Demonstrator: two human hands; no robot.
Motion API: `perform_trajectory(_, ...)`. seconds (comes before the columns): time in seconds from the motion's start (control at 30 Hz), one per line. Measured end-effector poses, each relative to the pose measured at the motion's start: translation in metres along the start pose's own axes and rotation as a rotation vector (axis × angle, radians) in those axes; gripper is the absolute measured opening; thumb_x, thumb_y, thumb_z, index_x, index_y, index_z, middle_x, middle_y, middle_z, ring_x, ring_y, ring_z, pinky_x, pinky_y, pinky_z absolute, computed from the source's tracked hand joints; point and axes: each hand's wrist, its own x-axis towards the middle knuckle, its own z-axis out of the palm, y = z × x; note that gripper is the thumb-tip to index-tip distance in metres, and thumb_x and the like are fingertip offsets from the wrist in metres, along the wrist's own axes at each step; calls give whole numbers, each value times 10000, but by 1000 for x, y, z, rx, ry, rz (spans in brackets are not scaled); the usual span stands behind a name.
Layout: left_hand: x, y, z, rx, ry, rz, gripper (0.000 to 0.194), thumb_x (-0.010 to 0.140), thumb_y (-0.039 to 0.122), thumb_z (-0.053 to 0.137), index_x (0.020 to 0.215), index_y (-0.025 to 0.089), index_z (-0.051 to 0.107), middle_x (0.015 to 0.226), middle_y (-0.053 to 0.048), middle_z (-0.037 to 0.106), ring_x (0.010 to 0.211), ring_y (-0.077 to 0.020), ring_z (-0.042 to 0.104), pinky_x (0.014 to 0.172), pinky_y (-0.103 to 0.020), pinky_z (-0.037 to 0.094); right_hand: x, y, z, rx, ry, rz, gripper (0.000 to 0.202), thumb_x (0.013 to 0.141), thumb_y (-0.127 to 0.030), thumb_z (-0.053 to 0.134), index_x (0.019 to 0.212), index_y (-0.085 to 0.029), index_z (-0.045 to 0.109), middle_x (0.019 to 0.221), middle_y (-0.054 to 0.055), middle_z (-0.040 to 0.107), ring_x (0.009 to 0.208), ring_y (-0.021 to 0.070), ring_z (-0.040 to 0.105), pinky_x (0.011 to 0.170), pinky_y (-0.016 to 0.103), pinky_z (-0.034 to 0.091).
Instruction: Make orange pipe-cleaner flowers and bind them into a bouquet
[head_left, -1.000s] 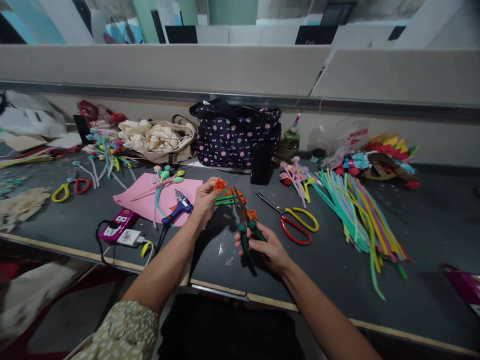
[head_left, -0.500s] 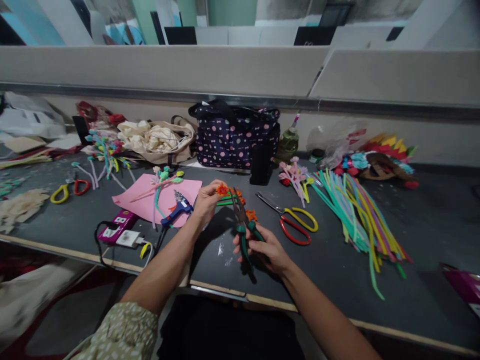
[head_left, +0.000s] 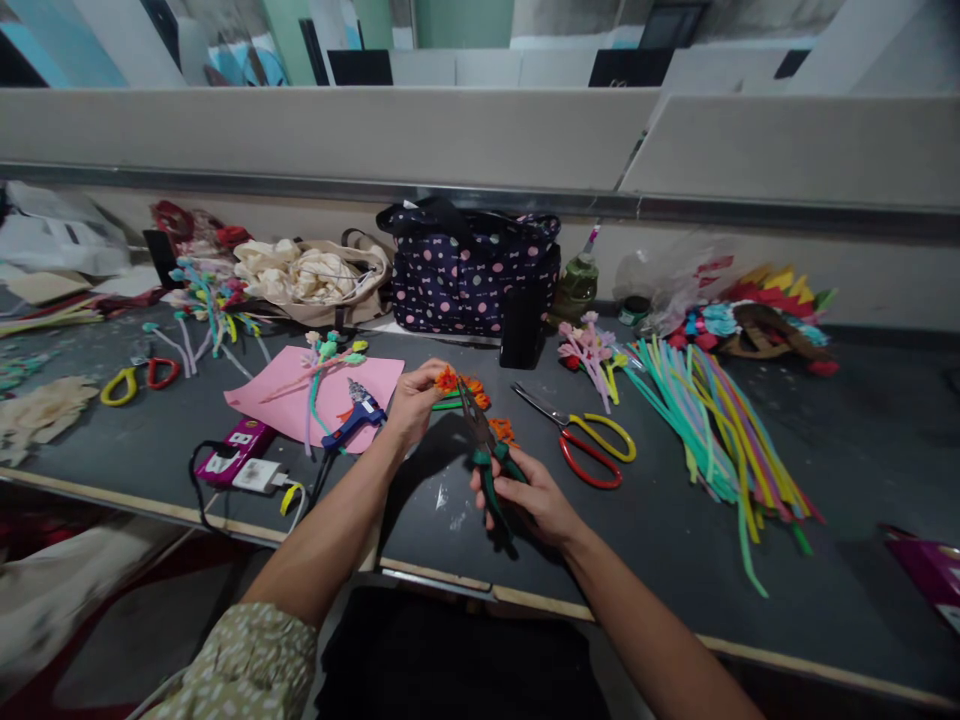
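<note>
Between the fingers of my left hand (head_left: 415, 402) is a small orange pipe-cleaner flower (head_left: 446, 379). My right hand (head_left: 534, 497) is wrapped round the green handles of long-nose pliers (head_left: 484, 445). The tips of the pliers reach up to the orange flower; whether they grip it I cannot tell. More orange pieces (head_left: 502, 431) lie on the table just behind the pliers, and green stems (head_left: 447, 402) show beside my left fingertips. To the right of the pliers rest scissors (head_left: 592, 440) with one red and one yellow handle.
Left of my hands, a blue glue gun (head_left: 355, 418) rests on a pink sheet (head_left: 259, 395), near a purple power strip (head_left: 238, 452) with cables. Colourful pipe cleaners (head_left: 712, 420) are spread at right. A dotted bag (head_left: 465, 270) and a black phone (head_left: 521, 330) stand behind.
The pliers' tips have shifted slightly left toward the orange flower, and their handles look closer together. My left hand has hardly moved.
</note>
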Motion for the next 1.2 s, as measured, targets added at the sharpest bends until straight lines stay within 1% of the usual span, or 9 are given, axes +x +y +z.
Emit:
perform_trajectory(0.13, 0, 2, -2, 38, 23, 41, 118, 612, 276, 782, 672, 190, 728, 765, -43, 573, 759, -153, 538, 711, -282, 441, 0, 0, 0, -26, 19, -7, 174, 822, -282, 646, 887, -188, 514, 918, 55, 642, 702, 152, 639, 531, 270, 559)
perform_trajectory(0.27, 1, 6, -3, 128, 2, 107, 67, 642, 240, 751, 697, 204, 743, 741, -46, 580, 775, -167, 534, 703, -288, 427, 0, -1, -1, -78, 62, -9, 171, 830, -292, 639, 900, -190, 521, 921, 50, 646, 656, 132, 628, 520, 254, 551)
perform_trajectory(0.4, 2, 9, -4, 202, 5, 144, 52, 672, 254, 730, 699, 212, 746, 733, -52, 590, 781, -183, 538, 709, -308, 425, 1, 0, 0, -132, 102, -36, 188, 826, -319, 641, 904, -194, 524, 919, 52, 651, 658, 133, 626, 521, 251, 546)
perform_trajectory(0.53, 1, 9, -2, 194, 18, 121, 90, 659, 279, 757, 702, 201, 742, 737, -51, 600, 790, -183, 550, 739, -314, 428, 2, -1, 1, -176, 131, -61, 203, 814, -334, 650, 882, -196, 518, 916, 54, 659, 659, 131, 629, 547, 254, 554)
perform_trajectory(0.67, 0, 7, 1, 150, 24, 67, 128, 667, 294, 765, 737, 193, 727, 750, -36, 598, 769, -162, 551, 734, -295, 433, 3, -1, -1, -153, 118, -68, 192, 810, -305, 654, 909, -199, 529, 1007, 78, 657, 784, 166, 654, 650, 309, 578)
perform_trajectory(0.77, 0, 4, 2, 121, 34, 48, 140, 679, 300, 761, 731, 183, 704, 754, -22, 593, 736, -142, 543, 700, -273, 430, 3, -2, -3, -127, 98, -61, 189, 804, -284, 659, 920, -197, 538, 1040, 91, 657, 822, 180, 661, 693, 335, 577)
perform_trajectory(0.9, 2, -2, -1, 79, 81, 43, 162, 683, 313, 761, 725, 178, 682, 752, -9, 603, 719, -130, 555, 693, -258, 428, 1, -4, -2, -98, 73, -49, 182, 804, -262, 659, 917, -187, 538, 1039, 100, 660, 833, 192, 664, 706, 359, 579)
perform_trajectory(1.03, 5, -6, -6, -1, 166, 18, 188, 671, 325, 774, 768, 193, 681, 767, -4, 639, 746, -125, 591, 759, -260, 442, 0, -6, -3, -46, 70, -61, 172, 797, -247, 661, 899, -189, 536, 1021, 95, 664, 835, 196, 664, 693, 369, 582)
perform_trajectory(1.2, 5, -2, -5, -36, 142, -23, 259, 633, 376, 795, 755, 178, 681, 765, -17, 650, 759, -136, 603, 791, -278, 460, 0, -7, -4, -6, 60, -37, 190, 783, -244, 668, 904, -183, 534, 1004, 98, 664, 828, 201, 669, 677, 363, 583)
